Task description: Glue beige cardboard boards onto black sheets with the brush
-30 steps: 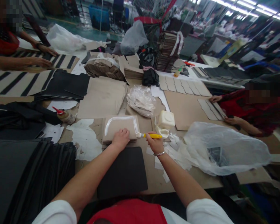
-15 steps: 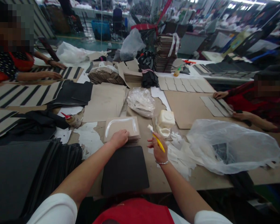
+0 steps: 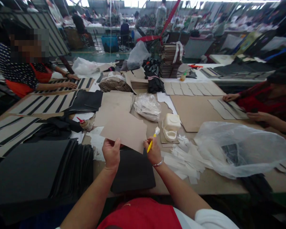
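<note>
My left hand [image 3: 111, 153] pinches the lower left edge of a beige cardboard sheet [image 3: 125, 128], which is raised and tilted over the table. At the sheet's right edge, my right hand [image 3: 153, 150] is closed around a yellow-handled brush [image 3: 150, 144] whose white-coated bristles point up and away. Whether the right fingers also grip the sheet is hard to make out. Below the sheet lies a black rectangular panel [image 3: 134, 173]. Just right of the brush stands a cut-open cream plastic container [image 3: 172, 122], smeared with white.
A stack of black sheets [image 3: 35, 168] lies at left. White paper scraps [image 3: 186, 162] and a clear plastic bag [image 3: 240, 146] spread to the right. A red-tipped glue bottle [image 3: 86, 124] lies beyond my left hand. Co-workers handle striped panels [image 3: 47, 103] at left and pale strips [image 3: 226, 109] at right.
My left hand has lifted a cardboard sheet and come nearer to me. The right hand with the brush has moved left to the sheet's edge. The camera view has shifted.
</note>
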Action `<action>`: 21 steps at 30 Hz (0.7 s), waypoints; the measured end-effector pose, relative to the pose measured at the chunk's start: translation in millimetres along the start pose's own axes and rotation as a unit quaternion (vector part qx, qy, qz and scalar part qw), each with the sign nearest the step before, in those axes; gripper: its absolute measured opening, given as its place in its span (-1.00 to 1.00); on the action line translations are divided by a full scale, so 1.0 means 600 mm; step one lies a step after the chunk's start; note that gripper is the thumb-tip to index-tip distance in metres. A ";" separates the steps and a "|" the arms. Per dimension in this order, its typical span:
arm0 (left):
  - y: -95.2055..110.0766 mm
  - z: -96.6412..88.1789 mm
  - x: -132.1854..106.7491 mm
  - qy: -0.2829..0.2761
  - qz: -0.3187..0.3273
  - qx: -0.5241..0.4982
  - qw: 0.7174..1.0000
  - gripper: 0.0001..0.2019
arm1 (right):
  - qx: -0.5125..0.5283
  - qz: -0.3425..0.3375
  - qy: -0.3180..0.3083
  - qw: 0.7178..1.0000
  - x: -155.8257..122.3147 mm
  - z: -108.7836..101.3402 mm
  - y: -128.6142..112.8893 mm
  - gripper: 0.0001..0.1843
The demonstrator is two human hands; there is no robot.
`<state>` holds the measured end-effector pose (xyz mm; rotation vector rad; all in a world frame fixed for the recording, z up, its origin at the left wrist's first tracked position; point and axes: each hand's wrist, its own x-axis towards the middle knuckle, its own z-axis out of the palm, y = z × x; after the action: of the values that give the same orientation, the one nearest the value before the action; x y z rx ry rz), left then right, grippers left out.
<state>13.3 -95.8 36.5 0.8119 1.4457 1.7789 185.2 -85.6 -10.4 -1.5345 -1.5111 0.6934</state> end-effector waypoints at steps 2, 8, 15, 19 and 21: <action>-0.002 0.001 -0.015 -0.007 -0.043 -0.064 0.997 -0.71 | 0.023 -0.004 0.005 1.000 -0.006 -0.005 0.003 -0.76; -0.013 -0.051 -0.037 0.001 -0.123 -0.147 0.981 -0.69 | 0.060 -0.001 0.006 0.998 -0.043 -0.048 0.030 -0.72; -0.098 -0.189 -0.116 -0.011 -0.253 0.087 0.963 -0.66 | -0.106 -0.052 -0.056 0.991 -0.136 -0.109 0.098 -0.75; -0.134 -0.235 -0.153 -0.026 -0.267 0.175 0.947 -0.59 | -0.163 -0.067 -0.083 0.981 -0.180 -0.089 0.130 -0.77; -0.143 -0.247 -0.153 -0.025 -0.254 0.216 0.942 -0.58 | -0.183 -0.071 -0.083 0.977 -0.189 -0.073 0.141 -0.76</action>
<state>-45.3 -241.3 -78.8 0.6079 1.8427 1.0641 252.2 -197.2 -81.2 -1.6462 -1.9370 0.4878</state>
